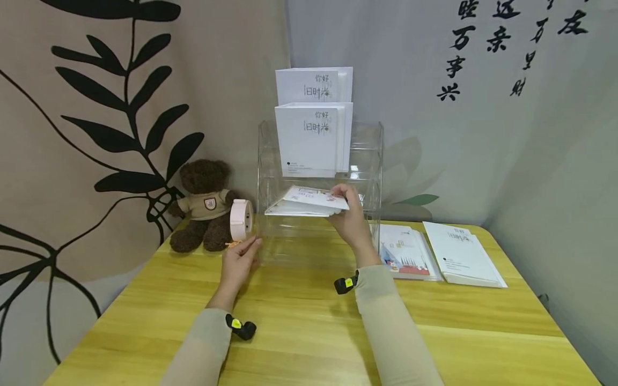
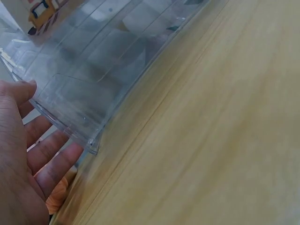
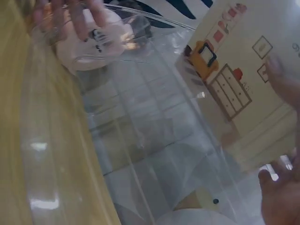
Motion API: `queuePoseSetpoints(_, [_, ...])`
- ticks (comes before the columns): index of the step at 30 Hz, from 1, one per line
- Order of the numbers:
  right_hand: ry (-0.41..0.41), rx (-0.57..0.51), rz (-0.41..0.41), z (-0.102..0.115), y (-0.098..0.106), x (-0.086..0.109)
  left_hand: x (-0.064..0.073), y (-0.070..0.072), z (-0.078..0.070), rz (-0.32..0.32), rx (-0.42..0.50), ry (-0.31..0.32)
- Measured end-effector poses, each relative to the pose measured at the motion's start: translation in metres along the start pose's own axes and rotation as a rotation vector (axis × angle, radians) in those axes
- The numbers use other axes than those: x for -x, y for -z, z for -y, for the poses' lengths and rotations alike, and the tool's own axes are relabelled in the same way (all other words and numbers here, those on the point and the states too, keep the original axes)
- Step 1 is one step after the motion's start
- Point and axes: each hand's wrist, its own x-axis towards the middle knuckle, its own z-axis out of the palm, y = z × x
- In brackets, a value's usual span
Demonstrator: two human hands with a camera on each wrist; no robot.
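Backdrop, head view: grey and beige cloth printed with black leaves and brush lettering, behind a yellow wood-grain table (image 1: 299,332).
Rack, head view: clear plastic tiered rack (image 1: 367,142); two groups of white booklets with grey lettering (image 1: 309,139) stand in its upper tiers, fronts outward, presumably so the covers can be read.
Right hand, head view: the right hand (image 1: 350,209) grips a white printed stack of cards or booklets (image 1: 309,195) in front of the lower tiers, near-level; thumb above, fingers below, probably to stop the pieces fanning.
Left hand, head view: the left hand (image 1: 238,262) is at the rack's near left corner, just beside a pale pink round object (image 1: 240,220); a brown teddy bear (image 1: 205,206) sits beyond.
Right of rack, head view: a picture-covered booklet pile (image 1: 403,252) and a white lettered booklet pile (image 1: 463,254) lie on the table.
Grip, left wrist view: thumb on one side of the rack's edge, fingers on the other, a pinch hidden from the head; likely steadies the light plastic.
Print, right wrist view: the stack's face carries a drawn chest of drawers and orange chair, unreadable from above; whether it touches the rack, cannot tell.
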Motion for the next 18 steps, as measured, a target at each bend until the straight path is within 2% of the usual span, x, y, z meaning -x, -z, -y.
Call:
queuePoseSetpoints(3, [0.152,0.023,0.022,0.003,-0.004,-0.001,-0.002,0.000,-0.002,-0.003,-0.010,-0.007])
queuePoseSetpoints(5, [0.219,0.035,0.011,0.006,-0.006,0.000,-0.002,0.000,-0.001,0.000,-0.013,0.003])
queuePoseSetpoints(12, [0.331,0.046,0.000,0.023,-0.001,-0.001,-0.001,0.002,-0.001,0.006,-0.016,0.038])
queuePoseSetpoints(18, [0.422,-0.015,-0.100,0.040,0.002,-0.005,-0.001,0.001,-0.001,0.017,-0.026,0.033])
